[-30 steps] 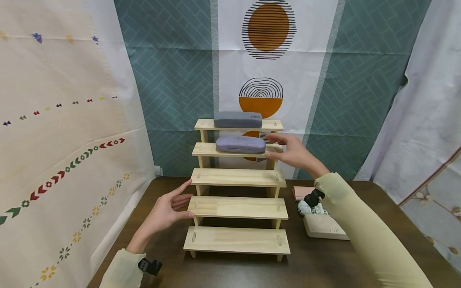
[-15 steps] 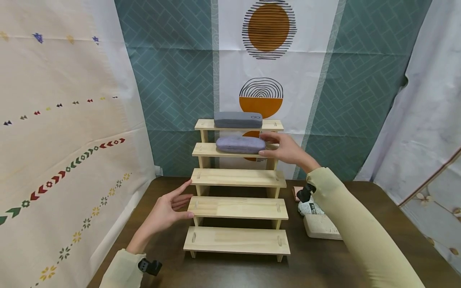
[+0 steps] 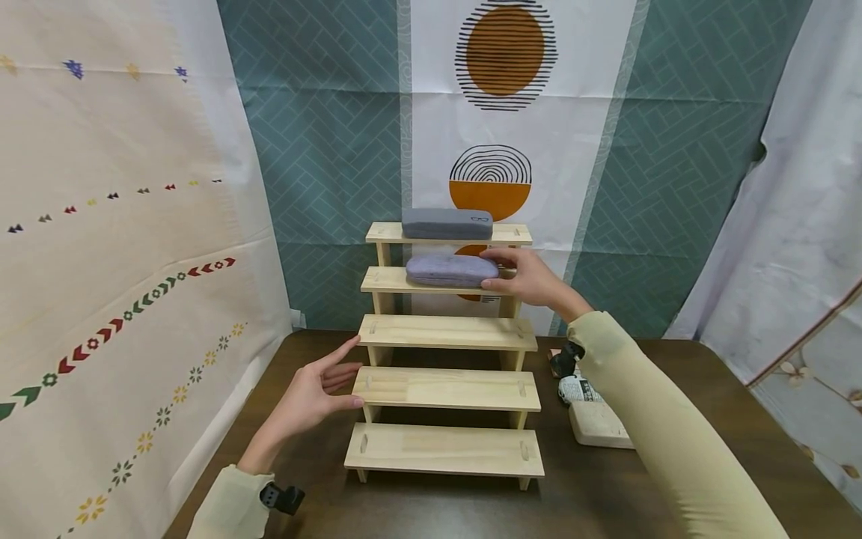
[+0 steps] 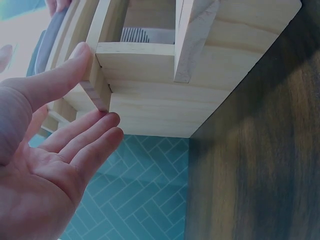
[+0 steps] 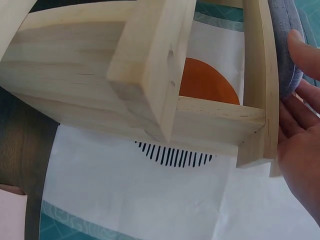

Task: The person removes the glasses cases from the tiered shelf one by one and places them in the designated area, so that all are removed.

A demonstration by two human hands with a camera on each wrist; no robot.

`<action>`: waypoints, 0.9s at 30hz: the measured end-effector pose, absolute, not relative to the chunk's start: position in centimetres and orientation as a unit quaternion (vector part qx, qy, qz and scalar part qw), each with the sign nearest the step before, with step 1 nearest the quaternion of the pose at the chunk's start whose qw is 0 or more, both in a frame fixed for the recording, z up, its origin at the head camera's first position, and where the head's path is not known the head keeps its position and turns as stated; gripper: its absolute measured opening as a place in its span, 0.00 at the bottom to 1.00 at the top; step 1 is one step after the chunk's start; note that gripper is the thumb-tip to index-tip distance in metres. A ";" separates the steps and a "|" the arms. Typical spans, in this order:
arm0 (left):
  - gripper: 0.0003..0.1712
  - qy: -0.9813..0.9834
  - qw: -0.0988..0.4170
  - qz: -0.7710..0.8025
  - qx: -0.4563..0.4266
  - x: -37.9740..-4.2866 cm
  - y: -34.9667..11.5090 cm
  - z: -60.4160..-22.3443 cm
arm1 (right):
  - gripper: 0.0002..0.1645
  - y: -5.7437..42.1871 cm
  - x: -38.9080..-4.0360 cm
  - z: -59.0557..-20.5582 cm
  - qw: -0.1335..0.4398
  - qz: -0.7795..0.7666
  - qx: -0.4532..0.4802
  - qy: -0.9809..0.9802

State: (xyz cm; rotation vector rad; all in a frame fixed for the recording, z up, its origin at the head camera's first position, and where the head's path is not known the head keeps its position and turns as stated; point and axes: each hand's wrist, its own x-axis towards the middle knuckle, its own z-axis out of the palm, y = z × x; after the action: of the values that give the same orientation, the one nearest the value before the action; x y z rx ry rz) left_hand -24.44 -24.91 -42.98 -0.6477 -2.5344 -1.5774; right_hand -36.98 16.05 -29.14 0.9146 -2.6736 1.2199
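Note:
A soft purple glasses case [image 3: 441, 271] lies along the second step from the top of a pale wooden tiered shelf [image 3: 447, 388]. My right hand [image 3: 539, 283] holds its right end, thumb in front and fingers behind. In the right wrist view the thumb presses on the case's fabric [image 5: 286, 50]. One step higher sits a grey glasses case [image 3: 441, 224] with a small glasses mark. My left hand [image 3: 306, 397] rests at the shelf's left side, fingers fairly straight. Its thumb touches a board's corner while other fingertips meet the same board's end from behind.
On the brown table [image 3: 451, 505], right of the shelf, lie a cream case [image 3: 598, 425] and a white patterned item [image 3: 577, 389], partly behind my right sleeve. A pink item [image 5: 11, 215] shows in the right wrist view. Patterned cloths hang on three sides.
My right hand has moved left from beside the step's right end and closed on the purple glasses case. The left hand has stayed in place.

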 end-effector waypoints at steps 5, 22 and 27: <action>0.60 -0.826 0.042 -0.519 -0.213 -24.4 -24.9 -43.1 | 0.34 16.5 -36.8 -29.2 0.030 0.395 0.296 -0.869; 0.60 -0.824 0.039 -0.521 -0.220 -24.4 -24.9 -42.8 | 0.40 16.6 -37.0 -29.0 0.004 0.412 0.280 -0.867; 0.60 -0.826 0.041 -0.518 -0.220 -24.4 -24.9 -42.8 | 0.41 16.7 -37.2 -28.9 -0.002 0.416 0.279 -0.866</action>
State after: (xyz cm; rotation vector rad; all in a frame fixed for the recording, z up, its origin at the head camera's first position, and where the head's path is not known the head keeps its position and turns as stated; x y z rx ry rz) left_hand -24.44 -24.90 -42.76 -0.6749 -2.5277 -1.5857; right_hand -37.19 16.73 -28.90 0.8763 -2.7227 1.3070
